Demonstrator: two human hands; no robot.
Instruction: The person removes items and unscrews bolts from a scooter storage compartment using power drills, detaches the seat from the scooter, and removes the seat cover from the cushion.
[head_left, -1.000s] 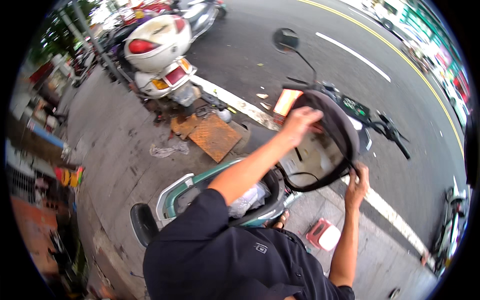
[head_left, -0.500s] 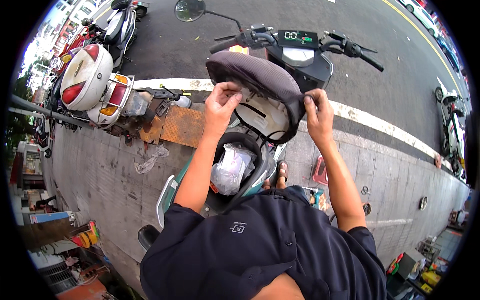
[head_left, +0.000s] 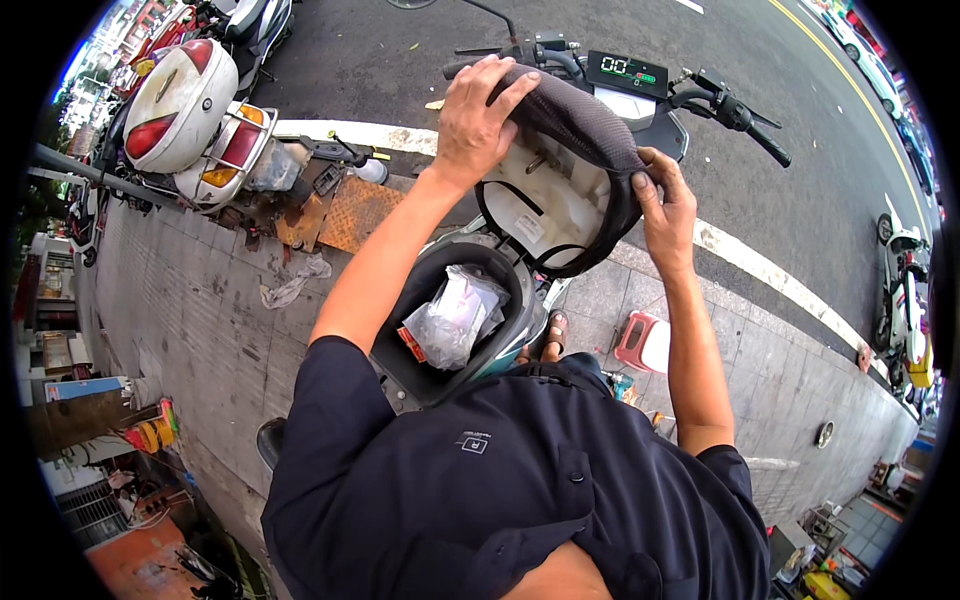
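Note:
A scooter seat stands tipped up, its pale plastic underside (head_left: pixel 532 222) facing me. A dark mesh seat cover (head_left: pixel 580 118) is stretched over its top and folds round the rim. My left hand (head_left: pixel 474 130) grips the cover at the upper left edge, fingers curled over it. At the right edge, my right hand (head_left: pixel 668 208) pinches the cover's hem between thumb and fingers. Below the seat, the dark storage bucket (head_left: pixel 400 335) is exposed. A clear plastic bag (head_left: pixel 458 318) lies inside it, with a small orange-red packet (head_left: pixel 411 345) beside it.
The scooter's lit display (head_left: pixel 627 72) and right handlebar grip (head_left: pixel 768 148) are beyond the seat. A parked scooter with a white top box (head_left: pixel 185 105) stands at left, near a rusty metal plate (head_left: pixel 360 215). A red and white stool (head_left: pixel 643 342) is on the pavement at right.
My left hand has moved up and forward from the seat's inner left side onto its upper edge. My right hand still pinches the hem, shifted slightly right. More of the underside and bucket shows.

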